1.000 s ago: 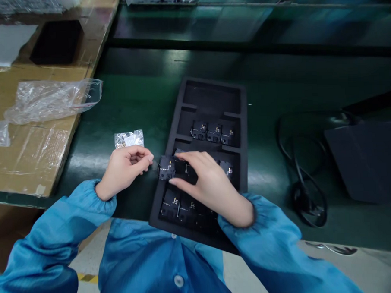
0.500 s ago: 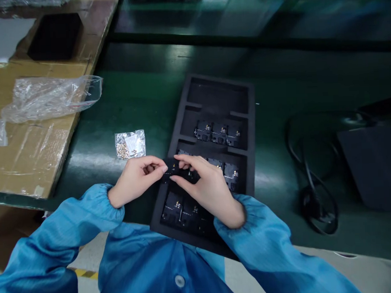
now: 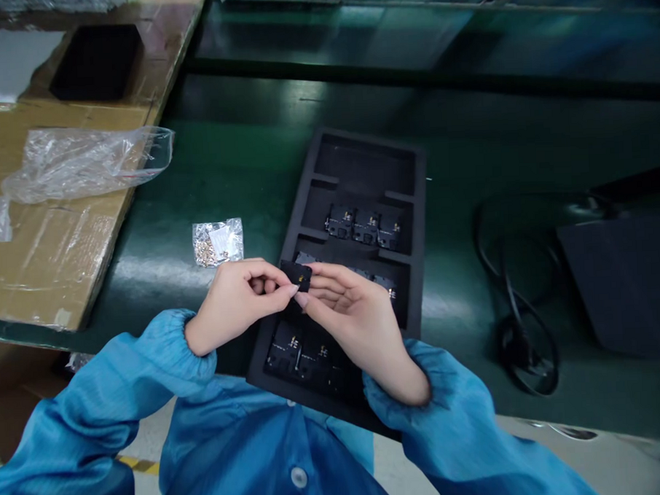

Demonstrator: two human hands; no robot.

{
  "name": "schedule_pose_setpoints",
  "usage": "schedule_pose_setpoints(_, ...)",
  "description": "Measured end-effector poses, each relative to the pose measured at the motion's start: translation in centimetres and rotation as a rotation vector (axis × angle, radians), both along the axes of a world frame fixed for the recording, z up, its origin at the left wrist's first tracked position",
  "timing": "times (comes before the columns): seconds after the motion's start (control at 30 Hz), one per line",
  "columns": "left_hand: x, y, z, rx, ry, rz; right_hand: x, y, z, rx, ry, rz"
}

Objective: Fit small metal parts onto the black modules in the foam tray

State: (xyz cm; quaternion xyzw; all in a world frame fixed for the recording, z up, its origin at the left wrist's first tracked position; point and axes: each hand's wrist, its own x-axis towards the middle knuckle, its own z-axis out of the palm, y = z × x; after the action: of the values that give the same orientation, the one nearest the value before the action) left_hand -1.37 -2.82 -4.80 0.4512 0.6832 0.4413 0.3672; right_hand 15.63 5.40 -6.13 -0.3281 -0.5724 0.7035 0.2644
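Note:
Both hands meet over the near half of a black foam tray (image 3: 419, 222) on the green bench. My right hand (image 3: 355, 316) pinches a small black module (image 3: 297, 274) by its right side. My left hand (image 3: 239, 299) has its fingers curled and its fingertips pressed against the module's left side. The tray's rows hold several more black modules (image 3: 365, 227) with small gold contacts; its far compartment is bare. A small clear bag of tiny metal parts (image 3: 218, 242) lies just left of the tray, beyond my left hand.
A cardboard sheet (image 3: 45, 245) covers the bench's left part, with a crumpled clear plastic bag (image 3: 86, 162), a black foam block (image 3: 95, 62) and white paper on it. A coiled black cable (image 3: 515, 298) and a dark flat device (image 3: 627, 285) lie at right.
My right hand lifted one black module out of the tray's middle row and turned palm up. My left hand closed in and now touches the module's left side.

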Motion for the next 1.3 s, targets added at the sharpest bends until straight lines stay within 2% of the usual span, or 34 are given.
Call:
schedule_pose_setpoints(0.4, 0.1, 0.3, 0.4, -0.029, 0.005, -0.032, 0.2, -0.6, -0.5, 0.113, -0.023, -0.029)
schedule_pose_setpoints(0.7, 0.8, 0.5, 0.5, -0.098, -0.025, 0.058, 0.0, -1.2, -0.2, 0.149, -0.071, -0.056)
schedule_pose_setpoints(1.3, 1.3, 0.6, 0.2, -0.151, -0.015, 0.090, -0.2, -1.6, -0.5, 0.342, -0.150, -0.129)
